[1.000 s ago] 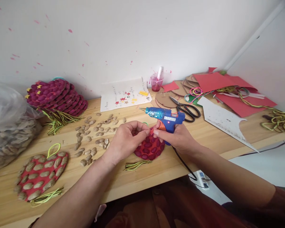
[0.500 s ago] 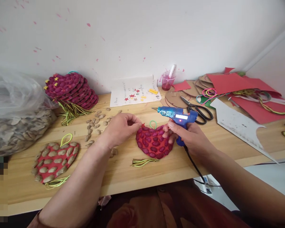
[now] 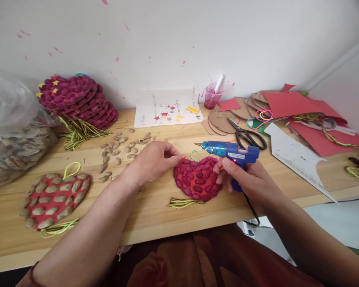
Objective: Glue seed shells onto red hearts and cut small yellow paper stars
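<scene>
On the wooden table [image 3: 155, 221], near its front edge, a purple heart [image 3: 199, 181] with red between its bumps lies flat between the two hands. A green loop [image 3: 192, 153] sticks up from its top, and some yellow and dark strings [image 3: 184, 203] lie by its bottom. The left hand [image 3: 152, 161] is at the top left of the heart, with its thumb and finger pinched together on a small red star [image 3: 183, 159]. I cannot tell if the star is touching the heart. The right hand [image 3: 248, 175] is wrapped around a blue glue gun [image 3: 227, 149], and its fingertips are at the right side of the heart. The gun's tip points left, over the table behind the heart, and a little red light shines on its side. A black cord [image 3: 251, 209] hangs down below it. Off to the left is another heart [image 3: 60, 199], red with brown peanuts on it and a yellow loop on top. Loose peanuts [image 3: 127, 149] lie behind the left arm, and a clear bag [image 3: 16, 155] full of them sits at the far left. At the back there is a pile of purple hearts [image 3: 77, 95], a white paper [image 3: 146, 115] with little stars on it, and a pink cup [image 3: 212, 100] with a white stick in it. Black scissors [image 3: 242, 131] lie behind the gun, near some red paper [image 3: 302, 107].
</scene>
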Motion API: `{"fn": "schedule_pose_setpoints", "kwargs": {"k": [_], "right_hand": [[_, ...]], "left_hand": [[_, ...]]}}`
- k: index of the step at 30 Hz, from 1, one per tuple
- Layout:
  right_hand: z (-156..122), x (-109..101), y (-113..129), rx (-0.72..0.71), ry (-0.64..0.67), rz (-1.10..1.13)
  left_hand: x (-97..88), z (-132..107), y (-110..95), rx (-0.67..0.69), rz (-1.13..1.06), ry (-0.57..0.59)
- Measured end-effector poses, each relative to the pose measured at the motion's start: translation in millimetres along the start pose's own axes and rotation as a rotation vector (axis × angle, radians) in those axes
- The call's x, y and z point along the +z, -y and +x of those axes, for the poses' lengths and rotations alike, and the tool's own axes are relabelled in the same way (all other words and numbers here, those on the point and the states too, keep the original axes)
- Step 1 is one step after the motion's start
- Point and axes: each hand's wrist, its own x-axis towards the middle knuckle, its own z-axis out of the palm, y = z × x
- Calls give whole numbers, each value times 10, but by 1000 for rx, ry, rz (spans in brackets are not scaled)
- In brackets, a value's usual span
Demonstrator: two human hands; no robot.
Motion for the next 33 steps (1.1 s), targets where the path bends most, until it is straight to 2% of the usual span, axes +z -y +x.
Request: {"fn": "schedule_pose_setpoints", "kwargs": {"k": [5, 9, 13, 19, 25, 33], "right_hand": [[-78, -85, -11, -71, 71, -265], [-77, -28, 80, -192, 123, -432], [-61, 21, 147, -254, 126, -542], [-43, 24, 189, -246, 131, -629], [-34, 51, 263, -192, 163, -681], [-15, 58, 273, -204, 177, -707]], "left_hand": [[-5, 18, 45, 20, 30, -28], [-18, 15, 41, 17, 68, -23], [-22, 14, 20, 27, 72, -30], [-25, 12, -19, 30, 106, -49], [-50, -10, -77, 0, 183, 5], [-37, 2, -62, 0, 213, -1]]}}
